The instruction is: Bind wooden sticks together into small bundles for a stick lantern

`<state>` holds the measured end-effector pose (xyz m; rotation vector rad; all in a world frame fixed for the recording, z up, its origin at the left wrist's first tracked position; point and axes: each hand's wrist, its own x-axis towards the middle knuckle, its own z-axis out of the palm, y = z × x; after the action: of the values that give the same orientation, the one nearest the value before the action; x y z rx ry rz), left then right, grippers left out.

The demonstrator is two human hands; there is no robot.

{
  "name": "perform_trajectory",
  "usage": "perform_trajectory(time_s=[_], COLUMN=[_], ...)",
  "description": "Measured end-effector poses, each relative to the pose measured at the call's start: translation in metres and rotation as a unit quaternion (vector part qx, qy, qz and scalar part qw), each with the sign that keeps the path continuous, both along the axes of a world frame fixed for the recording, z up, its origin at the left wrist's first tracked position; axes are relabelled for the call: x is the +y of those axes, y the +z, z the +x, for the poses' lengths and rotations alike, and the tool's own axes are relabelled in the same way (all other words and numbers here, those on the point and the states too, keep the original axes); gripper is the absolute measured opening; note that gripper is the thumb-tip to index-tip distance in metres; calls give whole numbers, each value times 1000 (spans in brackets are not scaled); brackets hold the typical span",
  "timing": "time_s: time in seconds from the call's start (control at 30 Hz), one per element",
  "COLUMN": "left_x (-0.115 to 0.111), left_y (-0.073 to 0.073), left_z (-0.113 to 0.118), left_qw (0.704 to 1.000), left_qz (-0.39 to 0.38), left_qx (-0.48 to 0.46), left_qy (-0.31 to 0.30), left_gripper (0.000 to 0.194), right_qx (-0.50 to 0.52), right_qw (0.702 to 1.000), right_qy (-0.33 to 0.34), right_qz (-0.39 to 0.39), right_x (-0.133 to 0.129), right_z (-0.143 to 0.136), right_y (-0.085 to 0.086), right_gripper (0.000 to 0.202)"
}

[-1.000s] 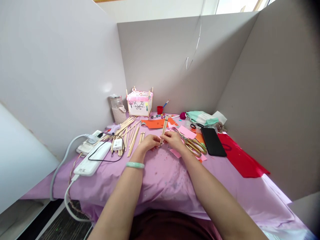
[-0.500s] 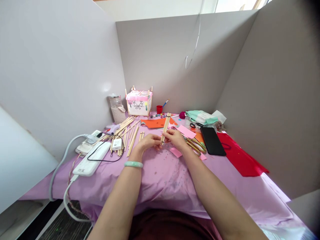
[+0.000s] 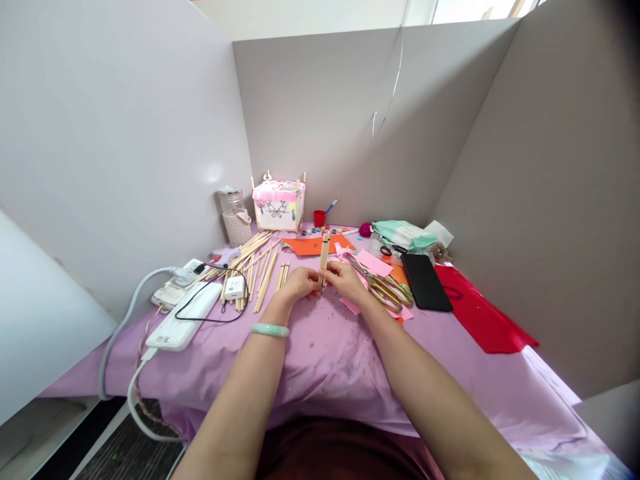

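A small bundle of wooden sticks (image 3: 325, 250), with dark bands near its ends, stands nearly upright between my two hands. My left hand (image 3: 303, 283), below a green bangle (image 3: 270, 330), closes its fingers on the bundle's lower left side. From the right, my right hand (image 3: 344, 277) pinches the same sticks near their lower end. Just left of my left hand lies another short banded set of sticks (image 3: 283, 273). Behind the held bundle is an orange sheet (image 3: 305, 247). Gold-handled scissors (image 3: 385, 290) rest among pink paper pieces (image 3: 374, 263) beside my right hand.
Loose wooden sticks (image 3: 268, 281), a white power bank (image 3: 185, 317) and a charger with cable (image 3: 235, 289) lie left. A decorated box (image 3: 278, 208), a jar (image 3: 234, 217) and a red cup (image 3: 319, 218) stand behind. A black phone (image 3: 426, 283) and red felt (image 3: 480, 310) lie right.
The bundle has swung from a rightward lean to nearly upright and shifted slightly left. My right hand has moved left with it, closer to my left hand.
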<state>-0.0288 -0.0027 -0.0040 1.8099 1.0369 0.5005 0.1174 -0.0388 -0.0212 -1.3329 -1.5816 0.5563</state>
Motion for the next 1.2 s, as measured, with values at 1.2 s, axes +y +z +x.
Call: perform_trajectory(time_s=[1.2], left_x=[17], left_y=[-14], left_z=[-2], left_qw=[999], left_qz=[25], left_qx=[-39], left_qy=[6], left_gripper=[18], right_qx=[-6], right_qw=[1000], right_qy=[-10], right_qz=[3], right_x=[4], right_z=[1], right_y=[-13], right_gripper=[22])
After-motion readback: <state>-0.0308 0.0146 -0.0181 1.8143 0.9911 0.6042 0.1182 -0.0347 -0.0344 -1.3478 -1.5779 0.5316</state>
